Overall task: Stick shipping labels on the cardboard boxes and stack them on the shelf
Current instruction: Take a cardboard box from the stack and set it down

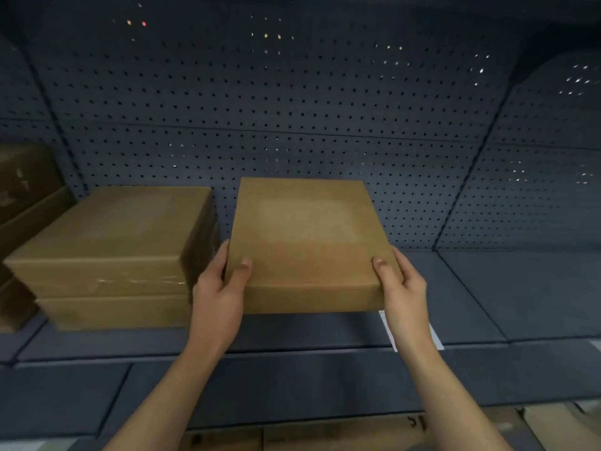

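Shelf (487,288) perhaps under box (305,242) between hands (217,296) (405,288)

Bare left hand (221,288) and right hand (403,284), bare forearms (169,392), short plain fingernails (246,264).

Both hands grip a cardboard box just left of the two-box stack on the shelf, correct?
Not quite: the head view shows the left hand and right hand gripping the cardboard box right of the two-box stack on the shelf, not left.
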A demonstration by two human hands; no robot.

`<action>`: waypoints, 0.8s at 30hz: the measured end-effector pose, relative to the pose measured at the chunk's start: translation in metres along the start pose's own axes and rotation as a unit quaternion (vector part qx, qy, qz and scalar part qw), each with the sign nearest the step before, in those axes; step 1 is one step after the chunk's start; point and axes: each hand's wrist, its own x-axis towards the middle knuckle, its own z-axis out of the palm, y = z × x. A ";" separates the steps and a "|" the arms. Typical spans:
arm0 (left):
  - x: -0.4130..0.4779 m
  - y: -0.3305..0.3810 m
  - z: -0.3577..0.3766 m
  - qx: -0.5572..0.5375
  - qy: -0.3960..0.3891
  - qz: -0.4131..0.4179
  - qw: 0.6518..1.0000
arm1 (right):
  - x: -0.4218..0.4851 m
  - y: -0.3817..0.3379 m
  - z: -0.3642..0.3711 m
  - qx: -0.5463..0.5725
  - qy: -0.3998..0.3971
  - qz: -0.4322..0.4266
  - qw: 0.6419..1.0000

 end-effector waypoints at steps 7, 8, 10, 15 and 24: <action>0.006 -0.050 0.016 0.037 0.013 -0.092 0.995 | 0.019 0.062 0.002 -0.025 -0.048 0.052 0.997; 0.007 -0.056 0.017 0.042 0.013 -0.099 0.994 | 0.022 0.071 0.005 -0.028 -0.051 0.061 0.996; 0.010 -0.065 0.020 0.048 0.011 -0.112 0.992 | 0.027 0.088 0.009 -0.045 -0.054 0.079 0.994; 0.022 -0.081 0.022 0.067 -0.004 -0.146 0.987 | 0.038 0.110 0.012 -0.091 -0.058 0.098 0.989; 0.038 -0.083 0.015 0.075 -0.050 -0.159 0.983 | 0.045 0.116 0.020 -0.093 -0.058 0.096 0.989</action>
